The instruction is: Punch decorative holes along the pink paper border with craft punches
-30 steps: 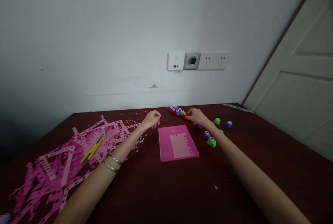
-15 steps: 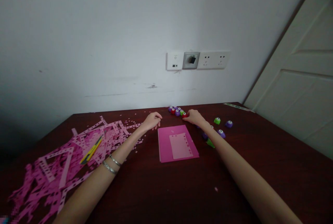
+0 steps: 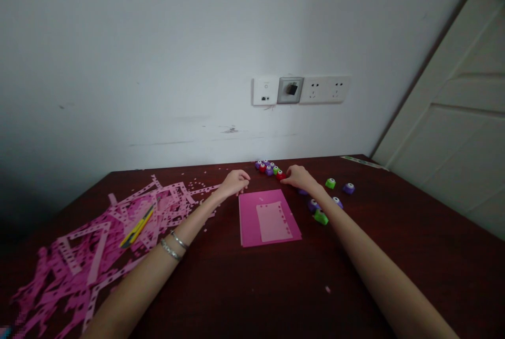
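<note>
Head view: red punch (image 3: 280, 175) lies at the right fingers (image 3: 289, 179).

"What's on the wall (image 3: 158, 55)?"
"A white panel (image 3: 264, 86), a grey-framed plate (image 3: 282, 99) with a black piece (image 3: 292, 89) at its middle, then white sockets (image 3: 325, 90)."
"Anything below them?"
"Dark scuffs (image 3: 231, 130), off to the left, and a long faint line (image 3: 165, 144)."
"And on the right?"
"A pale panelled door (image 3: 465, 144), and a narrow patterned strip (image 3: 365, 162) lying by the table's (image 3: 252, 302) far right corner."
</note>
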Tool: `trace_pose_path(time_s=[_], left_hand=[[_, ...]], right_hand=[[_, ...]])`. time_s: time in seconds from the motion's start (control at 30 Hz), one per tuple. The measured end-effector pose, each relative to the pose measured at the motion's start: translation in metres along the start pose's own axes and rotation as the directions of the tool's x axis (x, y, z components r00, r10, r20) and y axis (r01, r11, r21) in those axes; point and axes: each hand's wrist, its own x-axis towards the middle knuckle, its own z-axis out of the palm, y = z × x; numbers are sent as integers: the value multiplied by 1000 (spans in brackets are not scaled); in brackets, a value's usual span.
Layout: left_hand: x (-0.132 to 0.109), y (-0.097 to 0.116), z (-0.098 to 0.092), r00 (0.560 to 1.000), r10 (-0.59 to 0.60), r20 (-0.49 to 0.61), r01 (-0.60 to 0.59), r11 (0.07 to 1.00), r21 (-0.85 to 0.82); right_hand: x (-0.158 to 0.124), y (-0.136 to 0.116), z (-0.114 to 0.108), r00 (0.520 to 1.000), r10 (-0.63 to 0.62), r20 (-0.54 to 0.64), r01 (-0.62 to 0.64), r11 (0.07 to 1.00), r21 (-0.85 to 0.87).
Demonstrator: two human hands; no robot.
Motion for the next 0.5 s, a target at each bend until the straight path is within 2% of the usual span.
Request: trace_pose_path(time_s=[0.13, 0.3, 0.5], left_hand=[[27, 5, 21, 994, 94, 57, -97, 994, 49], [62, 19, 50, 977, 193, 86, -201, 974, 100], [81, 24, 68, 981, 156, 117, -170, 978, 123]], right_hand=[[2, 5, -8, 999, -25, 44, 24, 1000, 6], [1, 5, -19, 999, -37, 15, 37, 999, 16], [-2, 2, -25, 998, -54, 43, 54, 998, 12]])
